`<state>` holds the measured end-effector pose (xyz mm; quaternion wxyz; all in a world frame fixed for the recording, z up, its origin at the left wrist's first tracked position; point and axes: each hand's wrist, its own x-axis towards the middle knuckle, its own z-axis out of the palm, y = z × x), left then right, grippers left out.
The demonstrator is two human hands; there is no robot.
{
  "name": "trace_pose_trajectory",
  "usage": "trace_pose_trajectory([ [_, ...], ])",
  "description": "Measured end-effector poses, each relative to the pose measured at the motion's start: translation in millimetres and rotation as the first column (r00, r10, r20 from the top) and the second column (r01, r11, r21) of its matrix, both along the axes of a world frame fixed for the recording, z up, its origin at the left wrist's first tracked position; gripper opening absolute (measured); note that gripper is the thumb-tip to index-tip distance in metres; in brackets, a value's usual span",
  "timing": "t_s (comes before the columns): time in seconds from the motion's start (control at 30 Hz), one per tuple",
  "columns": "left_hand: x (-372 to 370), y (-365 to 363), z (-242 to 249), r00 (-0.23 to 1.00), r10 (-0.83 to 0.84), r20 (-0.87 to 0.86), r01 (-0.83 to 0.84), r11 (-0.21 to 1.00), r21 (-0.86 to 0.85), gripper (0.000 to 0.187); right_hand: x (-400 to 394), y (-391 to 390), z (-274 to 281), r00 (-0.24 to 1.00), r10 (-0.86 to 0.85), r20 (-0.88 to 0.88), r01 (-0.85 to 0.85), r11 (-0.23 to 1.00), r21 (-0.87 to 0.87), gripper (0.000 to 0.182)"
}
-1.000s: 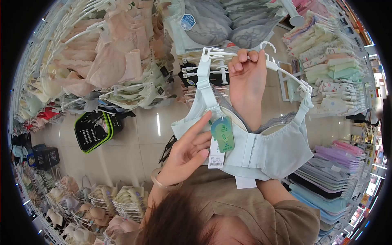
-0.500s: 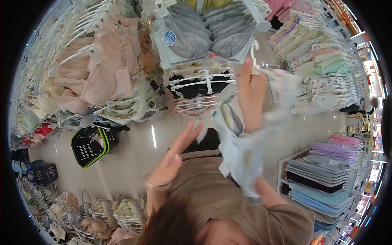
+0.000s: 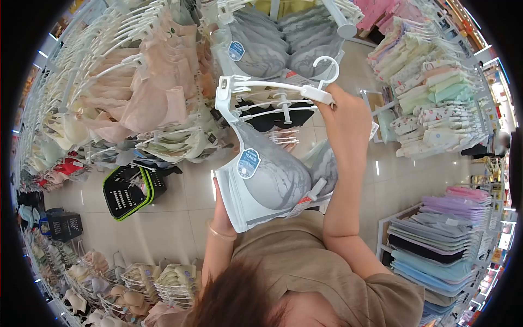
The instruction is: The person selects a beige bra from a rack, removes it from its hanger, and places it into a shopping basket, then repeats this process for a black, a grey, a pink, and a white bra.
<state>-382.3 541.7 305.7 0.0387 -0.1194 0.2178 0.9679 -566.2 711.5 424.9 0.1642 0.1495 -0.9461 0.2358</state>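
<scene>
A grey lace bra [image 3: 275, 171] with pale blue edging and a blue-and-white tag [image 3: 249, 163] hangs in front of me from a white plastic hanger [image 3: 272, 86]. My right hand [image 3: 344, 117] is closed around the hanger at its right part, just below the hook. At the bra's lower left side, my left hand [image 3: 221, 211] is partly behind the fabric, close against its edge; most of its fingers are hidden. Similar grey bras [image 3: 272, 46] hang in a row on the rack just beyond, and black and light pieces on hangers show below them.
Peach bras [image 3: 147, 103] crowd the rack on the left. A black basket with a green rim [image 3: 128, 191] stands on the tiled floor [image 3: 188, 191], with another dark basket [image 3: 61, 226] farther left. Printed garments [image 3: 430, 92] hang at right, above a shelf of stacked coloured clothes [image 3: 430, 245].
The blurred bra on its hanger has swung left and now faces me in front of the rack. My left hand, earlier open and apart from it, is now at the bra's side.
</scene>
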Motion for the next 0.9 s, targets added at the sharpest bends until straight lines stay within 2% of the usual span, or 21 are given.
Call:
trace_pose_trajectory([
  [0.2, 1.5, -4.8, 6.0, 0.991, 0.134, 0.005, -0.131, 0.977, -0.169, 0.076, 10.1, 7.2, 10.6, 0.993, 0.059, -0.104, -0.063, 0.997, -0.036, 0.017],
  [0.33, -3.3, -10.3, 12.6, 0.962, 0.271, 0.028, -0.253, 0.928, -0.273, 0.081, 23.0, 15.6, 19.1, 0.982, 0.180, -0.060, -0.186, 0.974, -0.128, 0.016],
  [0.4, -13.6, -16.8, 15.5, 0.963, 0.162, -0.215, -0.238, 0.883, -0.405, 0.090, 31.6, 15.6, 23.5, 0.971, 0.230, -0.064, -0.237, 0.961, -0.143, 0.016],
  [0.43, -18.0, -17.7, 21.4, 0.961, 0.164, -0.222, -0.245, 0.881, -0.406, 0.090, 36.1, 15.8, 25.8, 0.968, 0.245, -0.049, -0.250, 0.957, -0.146, 0.016],
  [0.5, -27.8, -16.1, 40.9, 0.915, 0.206, -0.346, -0.394, 0.640, -0.659, 0.098, 39.6, 15.8, 29.4, 0.964, 0.261, -0.042, -0.264, 0.953, -0.147, 0.015],
  [0.53, -33.7, -16.9, 46.9, 0.870, 0.264, -0.416, -0.490, 0.547, -0.679, 0.096, 39.8, 15.6, 30.6, 0.960, 0.279, -0.025, -0.280, 0.950, -0.136, 0.014],
  [0.57, -34.5, -19.9, 47.8, 0.867, 0.260, -0.426, -0.496, 0.547, -0.674, 0.096, 39.4, 15.5, 31.7, 0.955, 0.295, -0.010, -0.294, 0.948, -0.126, 0.014],
  [0.63, -36.6, -27.5, 50.3, 0.837, 0.205, -0.508, -0.547, 0.359, -0.756, 0.082, 35.8, 15.4, 29.2, 0.961, 0.270, -0.056, -0.274, 0.955, -0.115, 0.014],
  [0.67, -38.9, -26.4, 55.6, 0.825, 0.198, -0.529, -0.562, 0.383, -0.733, 0.053, 34.4, 15.6, 29.2, 0.965, 0.249, -0.087, -0.258, 0.960, -0.106, 0.014],
  [0.7, -42.9, -24.9, 61.1, 0.822, 0.192, -0.536, -0.565, 0.387, -0.728, 0.053, 33.3, 15.8, 31.6, 0.965, 0.243, -0.095, -0.252, 0.962, -0.104, 0.014],
  [0.77, -54.4, -21.3, 73.3, 0.878, 0.151, -0.453, -0.468, 0.460, -0.754, 0.031, 29.1, 16.4, 37.8, 0.977, 0.171, -0.127, -0.180, 0.981, -0.066, 0.015],
  [0.8, -61.5, -13.7, 86.5, 0.874, 0.186, -0.450, -0.482, 0.453, -0.750, 0.021, 23.5, 17.3, 43.4, 0.977, 0.166, -0.134, -0.175, 0.982, -0.064, 0.015],
  [0.87, -80.1, -8.9, 112.6, 0.874, 0.187, -0.449, -0.479, 0.491, -0.728, 0.021, 6.5, 19.4, 60.6, 0.957, 0.135, -0.257, -0.142, 0.990, -0.012, 0.014],
  [0.9, -91.1, -7.5, 120.5, 0.878, 0.195, -0.437, -0.470, 0.522, -0.712, 0.021, -1.2, 18.1, 67.8, 0.957, 0.129, -0.261, -0.136, 0.991, -0.011, 0.014],
])
